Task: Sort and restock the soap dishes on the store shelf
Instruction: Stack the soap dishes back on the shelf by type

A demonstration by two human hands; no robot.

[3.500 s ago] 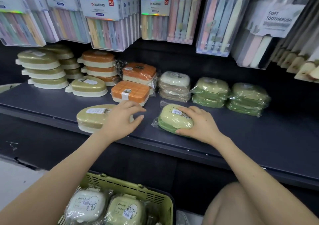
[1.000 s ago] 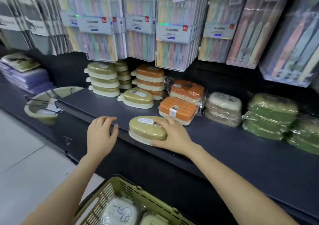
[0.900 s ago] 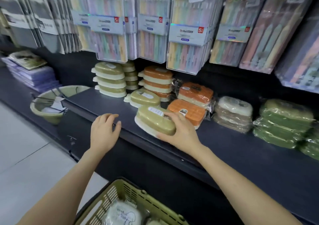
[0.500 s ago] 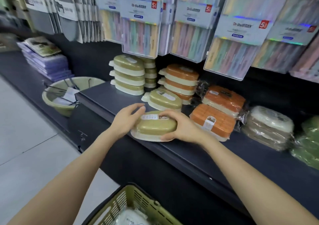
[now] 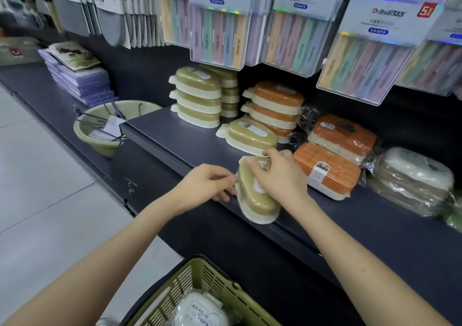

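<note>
Held item: olive soap dish (image 5: 258,198), at the front lip of the shelf (image 5: 175,138), its lower end overhanging the edge. Contact with the shelf: cannot tell.

Orientation: the dish is tipped up on its side. Long axis runs roughly 11 o'clock to 5 o'clock. The olive lid faces 9 o'clock, and the cream base rim shows at the 5 o'clock end.

Right hand (image 5: 277,175): comes over the dish from 3 o'clock, fingers curled across the lid and upper end, grasping it. The forearm runs off toward 5 o'clock.

Left hand (image 5: 205,185): fingers curled, thumb and fingertips pinching the dish's rim on its 9 o'clock side. The forearm runs off toward 7 o'clock.

Containers:
- Green basket (image 5: 200,280) at 6 o'clock, below the shelf, holds a wrapped white dish (image 5: 202,310).
- Green basin (image 5: 100,143) at 9 o'clock from the shelf end holds metal hooks and paper slips.

On the shelf beyond the hands:
- a single olive dish (image 5: 250,135)
- an olive stack (image 5: 197,96)
- an orange stack (image 5: 275,108)
- a flat orange dish (image 5: 325,170), just beside the right hand at 3 o'clock
</note>
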